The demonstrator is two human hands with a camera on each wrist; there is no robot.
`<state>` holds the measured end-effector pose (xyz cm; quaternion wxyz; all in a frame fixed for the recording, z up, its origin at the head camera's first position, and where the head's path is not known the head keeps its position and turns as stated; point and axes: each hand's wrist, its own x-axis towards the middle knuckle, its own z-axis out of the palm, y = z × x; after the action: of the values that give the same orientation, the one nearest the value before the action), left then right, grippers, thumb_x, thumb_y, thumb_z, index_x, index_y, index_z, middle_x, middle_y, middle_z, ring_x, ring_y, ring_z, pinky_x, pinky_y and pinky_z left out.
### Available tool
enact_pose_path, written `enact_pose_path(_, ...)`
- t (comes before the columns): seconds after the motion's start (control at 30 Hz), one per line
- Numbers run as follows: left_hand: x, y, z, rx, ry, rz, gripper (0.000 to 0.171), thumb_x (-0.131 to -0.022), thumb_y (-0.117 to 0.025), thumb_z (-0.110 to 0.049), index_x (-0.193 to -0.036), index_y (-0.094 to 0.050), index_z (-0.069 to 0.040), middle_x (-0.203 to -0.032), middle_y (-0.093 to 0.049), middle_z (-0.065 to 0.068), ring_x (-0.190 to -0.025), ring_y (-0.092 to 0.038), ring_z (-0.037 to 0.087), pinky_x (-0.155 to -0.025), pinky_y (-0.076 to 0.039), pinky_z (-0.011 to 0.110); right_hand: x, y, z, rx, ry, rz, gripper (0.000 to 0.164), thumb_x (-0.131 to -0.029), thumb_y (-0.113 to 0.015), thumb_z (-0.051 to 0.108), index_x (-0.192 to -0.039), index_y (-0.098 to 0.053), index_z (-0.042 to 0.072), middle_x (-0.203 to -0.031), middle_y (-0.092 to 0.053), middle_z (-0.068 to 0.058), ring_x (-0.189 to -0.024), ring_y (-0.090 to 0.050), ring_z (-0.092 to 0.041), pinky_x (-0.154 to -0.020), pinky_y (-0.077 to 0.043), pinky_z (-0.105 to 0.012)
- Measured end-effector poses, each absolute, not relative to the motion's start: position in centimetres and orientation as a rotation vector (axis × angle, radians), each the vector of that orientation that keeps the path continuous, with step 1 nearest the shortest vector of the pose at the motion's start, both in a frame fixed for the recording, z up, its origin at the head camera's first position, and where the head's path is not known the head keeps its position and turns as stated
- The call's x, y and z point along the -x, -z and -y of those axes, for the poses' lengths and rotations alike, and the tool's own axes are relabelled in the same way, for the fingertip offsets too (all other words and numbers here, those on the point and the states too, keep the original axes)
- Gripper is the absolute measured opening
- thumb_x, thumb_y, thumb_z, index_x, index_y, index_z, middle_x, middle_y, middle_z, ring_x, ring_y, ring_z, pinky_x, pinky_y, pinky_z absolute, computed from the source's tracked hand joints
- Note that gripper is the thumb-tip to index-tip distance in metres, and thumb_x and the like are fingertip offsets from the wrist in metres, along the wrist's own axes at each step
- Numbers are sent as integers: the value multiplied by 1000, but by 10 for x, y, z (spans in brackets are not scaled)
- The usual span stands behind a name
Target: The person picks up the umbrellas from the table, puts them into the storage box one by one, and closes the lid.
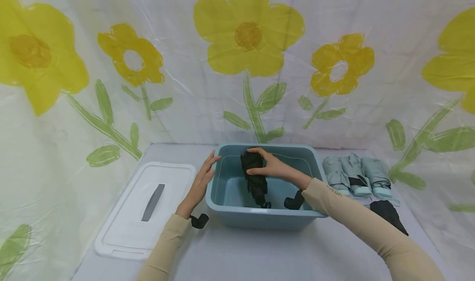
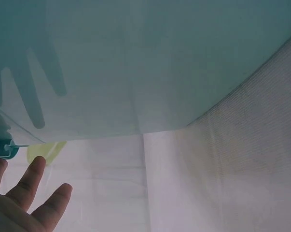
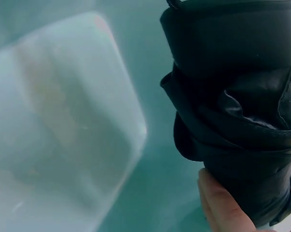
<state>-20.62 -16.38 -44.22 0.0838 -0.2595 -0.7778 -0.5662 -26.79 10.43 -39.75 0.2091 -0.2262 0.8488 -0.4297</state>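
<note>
My right hand [image 1: 272, 166] grips a folded black umbrella [image 1: 253, 171], thumb and fingers on either side of its upper end. The umbrella hangs over the inside of the blue-grey plastic bin [image 1: 259, 220], its narrow end toward the near wall. Loose folds of its dark cloth [image 3: 251, 116] fill the right of the right wrist view. Against the bin's left wall and rim is my left hand [image 1: 200, 182], its fingers extended. The left wrist view shows those fingers [image 2: 27, 186] spread beside the bin wall [image 2: 150, 72].
A white lid [image 1: 122, 231] with a grey handle [image 1: 153, 202] lies left of the bin. To the right, three folded pale blue-green umbrellas [image 1: 335, 175] lie side by side, with a black cloth item [image 1: 389, 216] nearer me. A flowered curtain [image 1: 178, 66] hangs behind the table.
</note>
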Motion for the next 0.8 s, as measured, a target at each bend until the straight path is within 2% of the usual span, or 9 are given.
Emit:
enact_pose_path(0.2, 205, 443, 163, 763, 1698, 2324, 42, -98, -28, -5, -140, -34, 1, -154, -11, 18, -142, -8, 30, -107, -16, 59, 268, 405, -97, 638, 1190, -2376, 72, -83, -67, 39, -143, -29, 29, -152, -18, -13, -138, -19, -35, -98, -32, -58)
enact_pose_path(0.37, 204, 443, 163, 741, 1715, 2344, 43, -98, -28, -6, -140, -34, 0, -154, -10, 17, -142, -7, 30, -106, -15, 61, 268, 410, -88, 677, 1158, -2394, 73, -82, -65, 45, -143, -29, 26, -148, -24, -18, -134, -27, -39, -91, -40, -54)
enact_pose_path(0.47, 204, 442, 162, 736, 1725, 2353, 43, -98, -27, -5, -140, -33, 0, -154, -10, 17, -142, -7, 32, -106, -14, 61, 268, 411, -83, 678, 1137, -2393, 76, -80, -65, 49, -143, -29, 26, -147, -24, -19, -133, -27, -39, -89, -42, -52)
enact_pose_path(0.6, 204, 439, 161, 739, 1730, 2352, 43, -98, -27, -4, -140, -33, 1, -154, -10, 17, -142, -6, 34, -106, -14, 61, 268, 413, -75, 634, 1114, -2403, 74, -81, -66, 46, -143, -30, 28, -149, -22, -17, -137, -20, -37, -96, -35, -56)
enact_pose_path(0.8, 204, 440, 162, 741, 1720, 2354, 43, -99, -27, -4, -141, -33, 0, -155, -9, 16, -142, -7, 32, -107, -13, 61, 271, 417, -66, 572, 1073, -2403, 71, -81, -68, 41, -141, -32, 30, -146, -27, -15, -131, -29, -34, -96, -35, -55)
